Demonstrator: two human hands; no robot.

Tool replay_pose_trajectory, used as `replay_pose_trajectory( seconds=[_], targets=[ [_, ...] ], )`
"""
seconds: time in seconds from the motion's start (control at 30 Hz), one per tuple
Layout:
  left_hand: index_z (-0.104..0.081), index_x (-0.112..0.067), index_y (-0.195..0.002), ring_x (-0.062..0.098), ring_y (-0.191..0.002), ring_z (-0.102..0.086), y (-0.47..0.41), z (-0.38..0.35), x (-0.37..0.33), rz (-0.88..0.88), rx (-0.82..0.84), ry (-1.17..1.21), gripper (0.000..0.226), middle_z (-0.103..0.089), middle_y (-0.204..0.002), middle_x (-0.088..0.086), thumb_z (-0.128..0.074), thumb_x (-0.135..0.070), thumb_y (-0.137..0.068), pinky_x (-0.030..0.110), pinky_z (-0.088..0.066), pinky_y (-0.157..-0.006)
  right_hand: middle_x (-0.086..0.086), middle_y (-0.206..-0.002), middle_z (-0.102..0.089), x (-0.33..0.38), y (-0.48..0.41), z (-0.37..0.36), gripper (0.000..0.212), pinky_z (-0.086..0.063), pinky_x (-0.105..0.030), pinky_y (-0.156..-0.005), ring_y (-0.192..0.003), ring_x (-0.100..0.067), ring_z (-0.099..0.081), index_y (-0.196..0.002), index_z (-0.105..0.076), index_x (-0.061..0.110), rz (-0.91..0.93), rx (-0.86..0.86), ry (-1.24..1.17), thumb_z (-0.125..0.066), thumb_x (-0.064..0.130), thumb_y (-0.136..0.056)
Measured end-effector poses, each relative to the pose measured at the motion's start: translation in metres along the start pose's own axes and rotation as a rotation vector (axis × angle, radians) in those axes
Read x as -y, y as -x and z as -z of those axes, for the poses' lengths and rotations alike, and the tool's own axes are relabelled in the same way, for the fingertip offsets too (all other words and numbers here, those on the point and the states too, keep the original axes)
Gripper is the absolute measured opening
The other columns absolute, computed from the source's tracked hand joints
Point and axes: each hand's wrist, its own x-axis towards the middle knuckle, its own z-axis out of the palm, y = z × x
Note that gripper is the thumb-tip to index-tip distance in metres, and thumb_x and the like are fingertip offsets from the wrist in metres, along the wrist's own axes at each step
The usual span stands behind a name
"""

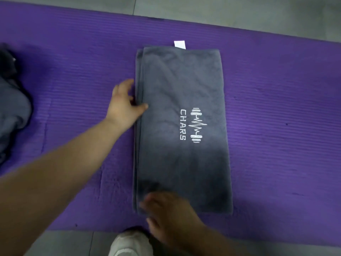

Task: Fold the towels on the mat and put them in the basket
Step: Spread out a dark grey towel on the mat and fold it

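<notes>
A grey towel [181, 126] lies folded into a long rectangle on the purple mat [276, 117], with white "CHARS" lettering and a dumbbell logo on top and a white label [180, 44] sticking out at its far end. My left hand [123, 106] is at the towel's left edge, thumb on top and fingers tucked at the layered edge. My right hand [166, 209] rests flat on the towel's near left corner, blurred. No basket is in view.
Crumpled grey and dark towels [13, 111] are heaped at the mat's left end. Grey floor tiles [239, 10] run beyond the mat. A white shoe [129, 244] stands on the floor just before the mat's near edge.
</notes>
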Motion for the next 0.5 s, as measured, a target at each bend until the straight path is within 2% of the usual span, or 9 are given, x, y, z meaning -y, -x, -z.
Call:
replay_pose_trajectory(
  seconds=[0.07,0.13,0.23,0.3,0.37,0.43,0.47,0.5],
  targets=[
    [-0.042,-0.002,-0.131,0.029,-0.11,-0.05,0.046,-0.005,0.02,-0.084,0.003,-0.047,0.067,-0.042,-0.131,0.023,-0.071,-0.013,-0.072,0.019,-0.034,-0.096,0.01,-0.088,-0.069,-0.021,0.002,0.015,0.034,-0.043,-0.02,-0.069,-0.079,-0.009,-0.058,-0.085,-0.068,0.027,0.018,-0.045,0.152,-0.041,0.035,-0.065],
    [-0.045,-0.009,-0.126,0.036,-0.116,-0.046,0.087,-0.011,0.039,-0.297,-0.017,-0.247,0.061,-0.046,-0.13,0.025,-0.058,-0.03,-0.071,0.032,-0.035,-0.1,0.003,-0.103,-0.069,-0.044,0.009,0.028,0.038,-0.035,-0.026,-0.084,-0.096,-0.014,-0.048,-0.101,-0.057,0.027,0.023,-0.055,0.279,-0.042,0.039,-0.068],
    [-0.043,-0.021,-0.123,0.027,-0.126,-0.034,0.135,-0.028,0.059,-0.647,0.136,-0.479,0.047,-0.039,-0.133,0.011,-0.043,-0.032,-0.077,0.032,-0.021,-0.106,-0.005,-0.129,-0.049,-0.082,0.029,0.043,0.051,-0.026,-0.034,-0.101,-0.115,-0.021,-0.041,-0.116,-0.044,0.022,0.13,0.03,0.468,-0.04,0.044,-0.07],
    [-0.041,-0.026,-0.125,0.016,-0.142,-0.012,0.153,-0.038,0.071,-0.746,0.196,-0.561,0.036,-0.034,-0.137,0.003,-0.033,-0.031,-0.09,0.033,-0.012,-0.111,-0.007,-0.133,-0.038,-0.104,0.044,0.052,0.054,-0.016,-0.036,-0.107,-0.12,-0.023,-0.038,-0.121,-0.042,0.019,0.234,0.111,0.546,-0.04,0.045,-0.073],
    [-0.04,-0.027,-0.127,0.008,-0.143,0.003,0.156,-0.039,0.078,-0.715,0.203,-0.596,0.038,-0.022,-0.15,-0.003,-0.016,-0.036,-0.099,0.033,-0.011,-0.112,-0.008,-0.134,-0.036,-0.117,0.049,0.059,0.054,-0.013,-0.037,-0.109,-0.121,-0.024,-0.037,-0.123,-0.042,0.018,0.288,0.171,0.58,-0.04,0.045,-0.076],
    [-0.04,-0.026,-0.128,0.009,-0.143,-0.005,0.158,-0.035,0.078,-0.608,0.185,-0.556,0.045,-0.007,-0.155,-0.007,-0.013,-0.045,-0.098,0.031,-0.013,-0.111,-0.008,-0.131,-0.041,-0.118,0.048,0.057,0.052,-0.021,-0.037,-0.105,-0.118,-0.024,-0.039,-0.12,-0.043,0.018,0.3,0.157,0.575,-0.04,0.044,-0.075],
    [-0.041,-0.024,-0.127,0.012,-0.14,-0.017,0.161,-0.032,0.076,-0.516,0.164,-0.504,0.049,-0.014,-0.154,-0.005,-0.015,-0.051,-0.096,0.03,-0.017,-0.11,-0.007,-0.127,-0.045,-0.113,0.045,0.055,0.048,-0.027,-0.037,-0.101,-0.113,-0.023,-0.042,-0.115,-0.045,0.018,0.284,0.126,0.553,-0.041,0.043,-0.073],
    [-0.042,-0.02,-0.126,0.017,-0.131,-0.031,0.165,-0.029,0.076,-0.401,0.144,-0.446,0.054,-0.029,-0.147,0.001,-0.019,-0.057,-0.093,0.029,-0.022,-0.106,-0.006,-0.122,-0.049,-0.105,0.041,0.052,0.043,-0.031,-0.035,-0.094,-0.107,-0.022,-0.044,-0.109,-0.046,0.019,0.255,0.072,0.52,-0.042,0.041,-0.072]
  ],
)
